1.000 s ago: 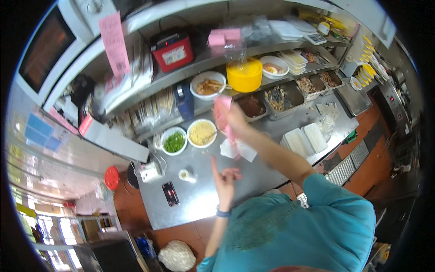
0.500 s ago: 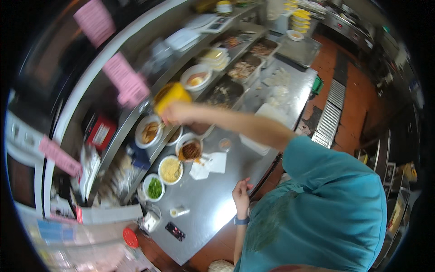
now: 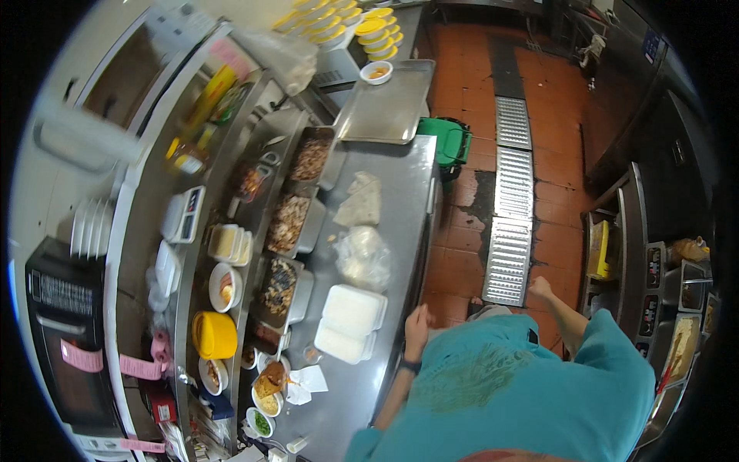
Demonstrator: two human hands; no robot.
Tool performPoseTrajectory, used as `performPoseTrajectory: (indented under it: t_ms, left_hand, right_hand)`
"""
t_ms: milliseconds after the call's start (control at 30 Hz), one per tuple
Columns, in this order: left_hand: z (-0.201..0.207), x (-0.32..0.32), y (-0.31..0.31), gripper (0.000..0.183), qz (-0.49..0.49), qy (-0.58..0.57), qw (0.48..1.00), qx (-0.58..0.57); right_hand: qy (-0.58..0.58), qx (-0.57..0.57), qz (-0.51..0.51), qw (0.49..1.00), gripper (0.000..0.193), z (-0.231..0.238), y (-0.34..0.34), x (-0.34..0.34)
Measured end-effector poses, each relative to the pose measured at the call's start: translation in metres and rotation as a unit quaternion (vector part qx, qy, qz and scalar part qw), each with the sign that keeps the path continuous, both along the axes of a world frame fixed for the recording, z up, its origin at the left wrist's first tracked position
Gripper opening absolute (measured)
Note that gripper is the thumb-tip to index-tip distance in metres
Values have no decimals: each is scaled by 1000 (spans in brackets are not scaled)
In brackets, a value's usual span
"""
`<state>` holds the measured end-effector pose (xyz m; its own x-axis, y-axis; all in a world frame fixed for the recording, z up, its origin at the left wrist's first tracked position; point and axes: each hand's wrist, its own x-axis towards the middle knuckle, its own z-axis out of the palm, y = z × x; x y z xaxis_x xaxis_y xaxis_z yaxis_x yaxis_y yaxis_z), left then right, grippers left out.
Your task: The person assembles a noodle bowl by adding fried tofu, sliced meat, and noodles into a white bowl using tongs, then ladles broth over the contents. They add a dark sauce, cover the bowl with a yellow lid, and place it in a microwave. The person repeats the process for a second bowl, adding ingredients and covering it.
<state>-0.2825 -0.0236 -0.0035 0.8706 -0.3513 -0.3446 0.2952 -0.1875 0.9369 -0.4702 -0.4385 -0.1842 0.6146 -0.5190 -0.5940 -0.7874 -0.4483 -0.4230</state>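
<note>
My left hand [image 3: 416, 331], with a dark band on its wrist, is beside the counter's front edge. Its thumb stands a little apart from loosely bent fingers, and nothing shows in it. A white hinged foam box [image 3: 350, 323] lies open on the counter to its left. Low at my right side, my right hand [image 3: 543, 287] is closed and appears to hold nothing. It is above the tiled floor. A yellow tub [image 3: 214, 336] stands on the shelf among white bowls, away from both hands.
The steel counter [image 3: 396, 208] carries a plastic bag [image 3: 362, 258] and a metal tray [image 3: 385, 104]. Pans of chopped food [image 3: 290, 223] line its back. A green bin [image 3: 444, 146] stands beside the far end. Metal drain grates [image 3: 512, 185] run along the floor. More food pans [image 3: 681, 346] stand at right.
My right hand has left the shelf by the yellow tub and dropped to my right side. The view has turned toward the aisle. My left hand remains near the counter edge.
</note>
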Motion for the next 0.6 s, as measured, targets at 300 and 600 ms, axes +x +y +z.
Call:
performPoseTrajectory:
  t_ms: [300, 600]
  left_hand:
    - [9, 214, -259, 37, -228, -208, 948, 72]
    - [-64, 620, -466, 19, 17, -47, 998, -23]
  right_hand:
    - [-16, 172, -463, 869, 47, -42, -40, -97]
    - [19, 175, -492, 853, 42, -25, 48, -46]
